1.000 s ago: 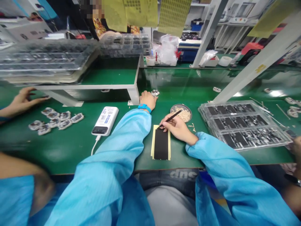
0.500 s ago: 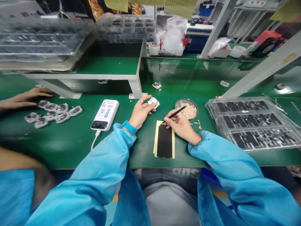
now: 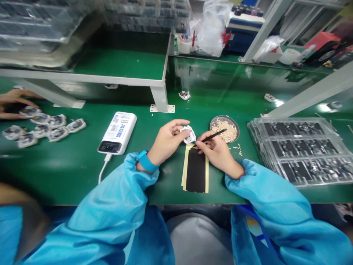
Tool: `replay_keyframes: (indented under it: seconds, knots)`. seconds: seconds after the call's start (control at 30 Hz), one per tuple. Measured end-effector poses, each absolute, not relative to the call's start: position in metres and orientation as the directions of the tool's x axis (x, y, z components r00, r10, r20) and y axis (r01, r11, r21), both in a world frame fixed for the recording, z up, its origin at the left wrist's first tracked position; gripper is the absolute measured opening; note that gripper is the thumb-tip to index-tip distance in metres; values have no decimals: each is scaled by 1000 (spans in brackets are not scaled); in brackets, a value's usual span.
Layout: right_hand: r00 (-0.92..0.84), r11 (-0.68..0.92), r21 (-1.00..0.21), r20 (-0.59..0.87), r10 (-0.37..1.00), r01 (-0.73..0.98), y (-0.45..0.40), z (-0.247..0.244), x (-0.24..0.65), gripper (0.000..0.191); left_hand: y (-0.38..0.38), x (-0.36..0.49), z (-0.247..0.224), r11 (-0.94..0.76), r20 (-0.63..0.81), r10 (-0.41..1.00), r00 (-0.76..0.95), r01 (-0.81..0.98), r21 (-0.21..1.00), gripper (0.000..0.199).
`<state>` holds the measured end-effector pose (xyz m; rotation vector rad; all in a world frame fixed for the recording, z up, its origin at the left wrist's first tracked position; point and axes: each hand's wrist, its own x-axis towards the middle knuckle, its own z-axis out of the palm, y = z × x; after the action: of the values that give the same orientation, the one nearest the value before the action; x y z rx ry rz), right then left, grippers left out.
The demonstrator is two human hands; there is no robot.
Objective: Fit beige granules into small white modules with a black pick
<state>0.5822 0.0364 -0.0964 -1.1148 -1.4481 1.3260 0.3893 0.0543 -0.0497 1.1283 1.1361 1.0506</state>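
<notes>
Between the thumb and fingers of my left hand point(image 3: 172, 141) is a small white part with a dark inner side point(image 3: 188, 134), raised over the bench. My right hand point(image 3: 215, 149) grips black tweezers point(image 3: 213, 135) like a pen, their tip low at the top edge of a black sheet point(image 3: 196, 171). This sheet lies on yellow backing paper point(image 3: 206, 180). Beyond my right hand sits a round dish point(image 3: 237, 133) filled with tiny beige pieces, a few of which are scattered beside it.
A white power bank point(image 3: 118, 132) with a cable lies left. Stacked clear trays point(image 3: 300, 147) of parts stand right. Further left, a co-worker's hand point(image 3: 13, 103) touches a group of similar white parts point(image 3: 57, 133). A raised shelf point(image 3: 124, 59) carries more trays.
My left hand has lifted the white part and brought it nearer to the tweezers, turning it. The right hand stays near the sheet's top edge. The view has shifted slightly.
</notes>
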Motion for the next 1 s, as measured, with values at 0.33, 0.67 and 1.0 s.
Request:
replay_keyframes:
  seconds: [0.33,0.67,1.0]
  knots:
    - [-237,-23,-992,7,972,-122,40,-79,593,33,54,390,-74,12,-94,958,270,293,956,24]
    - [-124,459,-885,448,885,77,34,-61,606,14,46,400,-60,163,-214,921,325,177,971,33]
    - [-218,537,-817,496,840,211,35,-62,604,11,46,398,-71,104,-193,915,353,254,961,36]
